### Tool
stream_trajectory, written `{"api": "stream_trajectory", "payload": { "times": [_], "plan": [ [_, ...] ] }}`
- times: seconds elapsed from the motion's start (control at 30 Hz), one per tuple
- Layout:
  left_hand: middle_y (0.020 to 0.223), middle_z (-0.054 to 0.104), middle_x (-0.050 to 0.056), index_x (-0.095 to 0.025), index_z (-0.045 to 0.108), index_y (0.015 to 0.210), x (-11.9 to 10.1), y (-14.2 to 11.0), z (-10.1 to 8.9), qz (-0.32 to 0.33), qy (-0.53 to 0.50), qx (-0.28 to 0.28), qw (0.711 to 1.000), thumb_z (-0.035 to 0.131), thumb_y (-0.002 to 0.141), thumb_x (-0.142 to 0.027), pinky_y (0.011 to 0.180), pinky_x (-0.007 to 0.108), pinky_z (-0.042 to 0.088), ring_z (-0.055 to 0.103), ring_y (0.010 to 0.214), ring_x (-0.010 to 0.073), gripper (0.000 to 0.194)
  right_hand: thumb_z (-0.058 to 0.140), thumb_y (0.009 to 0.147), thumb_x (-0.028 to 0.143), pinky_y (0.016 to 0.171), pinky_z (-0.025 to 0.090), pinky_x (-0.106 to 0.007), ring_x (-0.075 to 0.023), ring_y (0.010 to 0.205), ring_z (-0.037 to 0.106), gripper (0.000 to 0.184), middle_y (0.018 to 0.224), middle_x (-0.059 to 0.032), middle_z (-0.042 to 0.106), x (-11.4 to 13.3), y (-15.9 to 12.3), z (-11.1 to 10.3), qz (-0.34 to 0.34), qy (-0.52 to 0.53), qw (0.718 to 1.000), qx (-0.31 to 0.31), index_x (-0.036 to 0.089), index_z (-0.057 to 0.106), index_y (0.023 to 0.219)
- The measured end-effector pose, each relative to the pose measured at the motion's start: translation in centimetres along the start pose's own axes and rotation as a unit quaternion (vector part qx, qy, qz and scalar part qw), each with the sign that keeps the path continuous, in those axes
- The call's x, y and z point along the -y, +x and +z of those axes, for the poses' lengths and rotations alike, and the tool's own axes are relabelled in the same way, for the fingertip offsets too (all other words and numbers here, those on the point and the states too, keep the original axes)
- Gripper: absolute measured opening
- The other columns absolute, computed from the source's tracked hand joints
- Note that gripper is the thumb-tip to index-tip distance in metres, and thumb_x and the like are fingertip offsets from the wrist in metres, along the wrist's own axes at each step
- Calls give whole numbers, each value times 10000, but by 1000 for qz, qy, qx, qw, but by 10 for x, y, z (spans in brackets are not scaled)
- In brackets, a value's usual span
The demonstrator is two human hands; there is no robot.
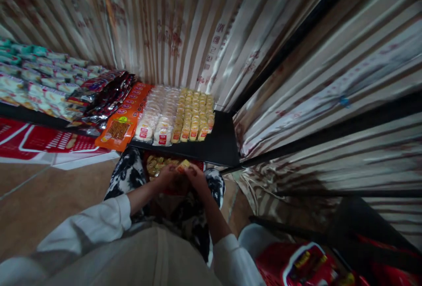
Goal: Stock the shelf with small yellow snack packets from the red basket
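Observation:
Between my knees, my left hand (167, 175) and my right hand (197, 177) meet with closed fingers on a small yellow snack packet (183, 165). It has a reddish mark, and my fingertips partly cover it. Just below and behind my hands is a red container with similar yellow wrapped packets (157, 164) in it; my hands and legs hide much of it. On the black shelf (217, 147) ahead stand rows of yellow packets (195, 114), with rows of white round packaged snacks (153, 121) to their left.
Left along the shelf lie an orange snack bag (120, 130), dark shiny packs (107, 97) and many white-and-green packets (42, 77). A striped curtain (184, 35) hangs behind, crossed by black frame bars (293, 42). At lower right sits a red bag (280, 262) with packaged items.

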State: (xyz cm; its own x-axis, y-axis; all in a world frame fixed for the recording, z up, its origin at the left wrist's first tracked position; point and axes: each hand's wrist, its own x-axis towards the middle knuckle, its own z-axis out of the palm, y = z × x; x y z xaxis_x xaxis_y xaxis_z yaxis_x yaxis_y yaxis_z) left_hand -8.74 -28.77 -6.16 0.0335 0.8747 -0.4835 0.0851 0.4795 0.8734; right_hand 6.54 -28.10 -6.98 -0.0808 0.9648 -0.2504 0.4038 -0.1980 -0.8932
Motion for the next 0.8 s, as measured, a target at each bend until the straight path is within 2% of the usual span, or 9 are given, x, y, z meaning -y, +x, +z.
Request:
{"api": "stream_trajectory", "payload": {
  "times": [0.1, 0.23, 0.4, 0.5, 0.6, 0.67, 0.8],
  "plan": [
    [622, 589, -30, -141, 595, 825, -14, -8, 9, -11, -76, 1, 997, 625, 683, -252, 540, 196, 428, 540, 556, 89, 182, 554, 742, 423, 641, 519, -257, -149, 657, 628, 314, 746, -12, 683, 4, -3, -6, -19, 42, 999, -23, 187, 639, 931],
    [680, 638, -4, -127, 601, 854, -32, -8, 27, -3, -117, 1, 993, 654, 689, -218, 573, 182, 443, 580, 606, 84, 196, 592, 725, 400, 697, 535, -276, -166, 748, 652, 352, 877, -42, 693, 18, -9, -16, -37, 58, 993, -100, 182, 620, 1001],
    [757, 677, 25, -128, 600, 880, -61, -1, 54, -5, -156, 14, 988, 618, 733, -129, 640, 206, 486, 616, 655, 92, 148, 544, 770, 389, 796, 540, -319, -195, 887, 667, 423, 1014, -93, 687, 28, -8, -32, -55, 146, 982, -103, 172, 537, 1133],
    [826, 678, 40, -125, 592, 966, -77, 4, 68, -5, -151, 19, 988, 559, 784, -112, 647, 195, 499, 615, 653, 76, 185, 542, 767, 386, 814, 535, -331, -203, 899, 663, 455, 1016, -114, 684, 28, 3, -46, -68, 155, 975, -140, 146, 527, 1153],
    [937, 663, 62, -127, 550, 1092, -87, 11, 82, -8, -116, -20, 993, 495, 828, -120, 602, 165, 496, 615, 675, 69, 270, 547, 763, 382, 816, 531, -336, -196, 881, 660, 497, 1003, -111, 680, 26, 20, -62, -75, 138, 970, -183, 137, 508, 1194],
    [999, 651, 77, -133, 542, 1119, -91, 15, 90, 2, -89, -35, 995, 479, 838, -144, 584, 164, 497, 627, 742, 90, 288, 545, 767, 378, 835, 522, -338, -190, 888, 655, 516, 1011, -108, 672, 25, 34, -73, -79, 127, 967, -205, 138, 491, 1220],
    [1167, 598, 103, -132, 557, 1110, -100, 22, 103, 26, -69, -18, 997, 452, 842, -167, 598, 165, 497, 607, 964, 148, 290, 538, 773, 368, 853, 511, -341, -187, 894, 647, 513, 1022, -118, 659, 24, 61, -90, -86, 116, 966, -213, 120, 496, 1220]
  ]
}}
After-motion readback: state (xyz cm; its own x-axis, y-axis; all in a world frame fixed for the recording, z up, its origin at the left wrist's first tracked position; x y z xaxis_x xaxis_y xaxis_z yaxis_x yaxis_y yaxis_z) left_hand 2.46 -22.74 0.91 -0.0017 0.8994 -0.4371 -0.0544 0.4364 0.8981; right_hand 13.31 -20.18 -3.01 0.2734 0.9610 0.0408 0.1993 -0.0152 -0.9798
